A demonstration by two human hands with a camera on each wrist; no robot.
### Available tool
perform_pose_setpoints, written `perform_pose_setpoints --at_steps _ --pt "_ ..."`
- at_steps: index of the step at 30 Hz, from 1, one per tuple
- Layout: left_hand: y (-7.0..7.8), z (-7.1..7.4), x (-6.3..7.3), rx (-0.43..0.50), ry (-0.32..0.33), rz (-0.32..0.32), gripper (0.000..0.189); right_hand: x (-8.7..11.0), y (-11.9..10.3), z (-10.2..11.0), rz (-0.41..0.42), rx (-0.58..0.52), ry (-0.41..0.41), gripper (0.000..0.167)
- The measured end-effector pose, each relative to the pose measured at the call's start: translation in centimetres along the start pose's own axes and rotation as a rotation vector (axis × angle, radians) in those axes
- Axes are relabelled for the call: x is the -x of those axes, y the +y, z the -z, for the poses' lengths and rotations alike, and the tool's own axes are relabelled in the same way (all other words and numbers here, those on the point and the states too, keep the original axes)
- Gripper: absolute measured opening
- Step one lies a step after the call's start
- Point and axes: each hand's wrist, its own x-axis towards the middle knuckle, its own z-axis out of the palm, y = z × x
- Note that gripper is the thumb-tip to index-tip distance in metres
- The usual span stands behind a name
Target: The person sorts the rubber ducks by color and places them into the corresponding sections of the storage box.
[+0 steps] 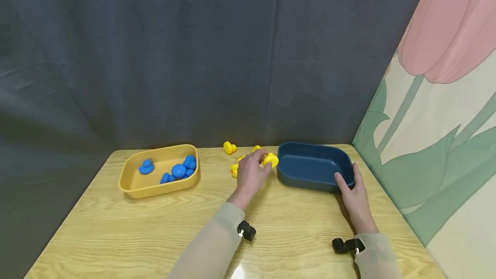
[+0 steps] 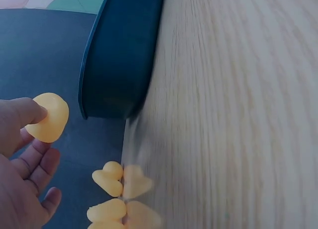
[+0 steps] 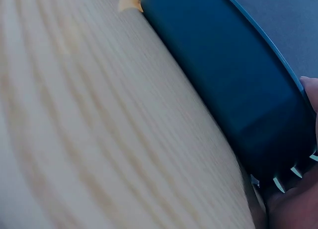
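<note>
Between the thumb and fingers of my left hand (image 1: 249, 175) is a yellow toy duck (image 1: 271, 159), raised above the table just left of the dark blue bin (image 1: 306, 184). The left wrist view shows the pinched duck (image 2: 52, 118) level with the bin's upper wall (image 2: 117, 60). My right hand (image 1: 355, 201) grips the bin's near right corner, thumb over the rim and fingers against the outside. That bin's visible floor is bare. More yellow ducks (image 1: 234, 170) lie behind and beside the left hand, partly hidden by it.
A yellow bin (image 1: 155, 192) stands on the left of the wooden table (image 1: 116, 236), holding several blue ducks (image 1: 179, 171). One yellow duck (image 1: 229, 147) sits at the back edge by the dark curtain (image 1: 174, 55). A tulip-patterned wall (image 1: 438, 141) borders the right side.
</note>
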Motion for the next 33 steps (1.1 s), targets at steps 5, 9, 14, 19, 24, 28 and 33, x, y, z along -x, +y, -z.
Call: perform_pose_setpoints --at_steps 5,9,14,19,24,28,33 --pt "1.1 -0.5 0.2 0.012 -0.014 -0.037 0.039 0.1 0.1 -0.1 0.021 0.008 -0.026 0.095" --pt "2.1 -1.4 0.4 0.012 -0.028 -0.103 0.040 0.2 0.4 0.2 0.032 0.025 -0.036 0.095" --pt "2.7 -2.3 0.7 -0.015 -0.043 -0.130 0.039 0.2 0.7 0.5 0.048 0.039 -0.054 0.093" --pt "2.7 -2.9 0.8 -0.049 -0.074 -0.121 0.041 0.2 0.7 0.4 0.049 0.050 -0.060 0.091" --pt "2.7 -3.2 0.9 -0.068 -0.088 -0.117 0.042 0.2 0.7 0.3 0.047 0.058 -0.054 0.091" --pt "2.7 -3.3 1.0 -0.076 -0.100 -0.126 0.042 0.2 0.7 0.4 0.044 0.060 -0.052 0.091" --pt "2.7 -3.3 1.0 -0.057 -0.125 -0.139 0.045 0.2 0.7 0.4 0.047 0.056 -0.050 0.091"
